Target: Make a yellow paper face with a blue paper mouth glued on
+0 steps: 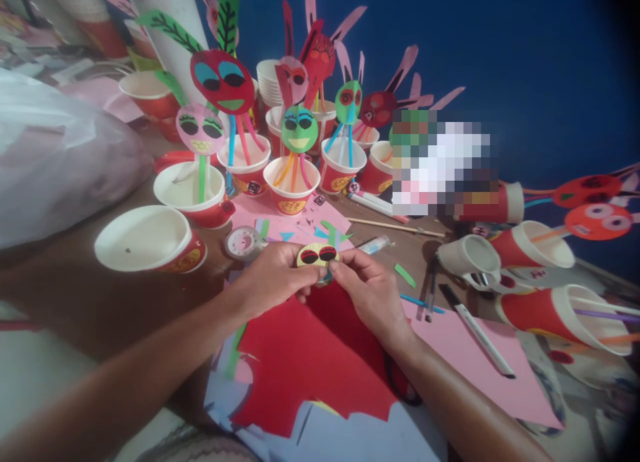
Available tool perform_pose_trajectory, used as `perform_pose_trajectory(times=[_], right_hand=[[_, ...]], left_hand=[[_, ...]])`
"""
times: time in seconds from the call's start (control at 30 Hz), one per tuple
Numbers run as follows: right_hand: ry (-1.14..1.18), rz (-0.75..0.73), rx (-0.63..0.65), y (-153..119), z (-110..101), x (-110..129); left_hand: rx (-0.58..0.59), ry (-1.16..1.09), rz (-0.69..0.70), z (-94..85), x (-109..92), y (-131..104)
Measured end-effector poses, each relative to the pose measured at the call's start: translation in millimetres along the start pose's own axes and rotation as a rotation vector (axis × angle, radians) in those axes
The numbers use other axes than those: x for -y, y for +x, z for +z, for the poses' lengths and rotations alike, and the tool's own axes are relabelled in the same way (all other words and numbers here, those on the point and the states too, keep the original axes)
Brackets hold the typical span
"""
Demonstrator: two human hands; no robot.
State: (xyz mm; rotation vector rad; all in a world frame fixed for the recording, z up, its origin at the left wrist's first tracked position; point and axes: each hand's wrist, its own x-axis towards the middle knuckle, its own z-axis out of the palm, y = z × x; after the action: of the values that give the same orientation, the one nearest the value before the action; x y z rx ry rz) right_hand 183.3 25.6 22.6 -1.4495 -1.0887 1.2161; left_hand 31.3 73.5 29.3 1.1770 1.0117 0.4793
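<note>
Between my two hands is a small yellow paper face (pixel 316 254) with black eyes and red lids. My left hand (pixel 277 275) pinches its left and lower edge with the thumb on top. On the other side, my right hand (pixel 367 282) grips the right edge, thumb near a bit of blue at the bottom. Beneath both hands lies a red paper sheet (pixel 320 355) with cut, uneven edges. A roll of tape (pixel 243 242) sits just beyond my left hand.
Paper cups (pixel 292 182) holding paper faces on straws stand along the back. One cup (pixel 150 242) is tilted at left, near a white plastic bag (pixel 60 155). To the right are a mug (pixel 470 259), a marker (pixel 480 335) and pink paper (pixel 500 369). Paper scraps lie about.
</note>
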Motion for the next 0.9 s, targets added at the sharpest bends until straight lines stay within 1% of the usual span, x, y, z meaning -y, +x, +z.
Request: perform_pose_trajectory(times=[0.07,0.23,0.4,0.47,0.53,0.67,0.9], right_hand=[[0.016,0.009,-0.023,1.1,-0.2,-1.9],[0.089,0.009,-0.070,4.0,-2.7,-7.3],[0.144,-0.008,-0.118,6.0,-3.2,-10.3],[0.157,-0.009,-0.129,6.3,-2.7,-10.7],[0.163,-0.003,-0.129,5.9,-2.2,-10.8],[0.159,0.009,-0.109,4.8,-2.2,-11.8],[0.123,-0.020,-0.102,5.1,-3.4,-16.0]], left_hand=[[0.014,-0.028,-0.015,-1.3,1.3,0.0],[0.001,-0.242,-0.017,-1.9,0.6,1.6],[-0.010,-0.314,0.007,-1.0,0.7,2.9],[0.001,-0.284,0.013,-1.1,1.2,3.2],[0.004,-0.202,0.005,-1.0,1.9,3.5],[-0.046,-0.043,-0.023,0.2,3.2,3.7],[-0.048,-0.090,0.003,-2.7,3.3,1.5]])
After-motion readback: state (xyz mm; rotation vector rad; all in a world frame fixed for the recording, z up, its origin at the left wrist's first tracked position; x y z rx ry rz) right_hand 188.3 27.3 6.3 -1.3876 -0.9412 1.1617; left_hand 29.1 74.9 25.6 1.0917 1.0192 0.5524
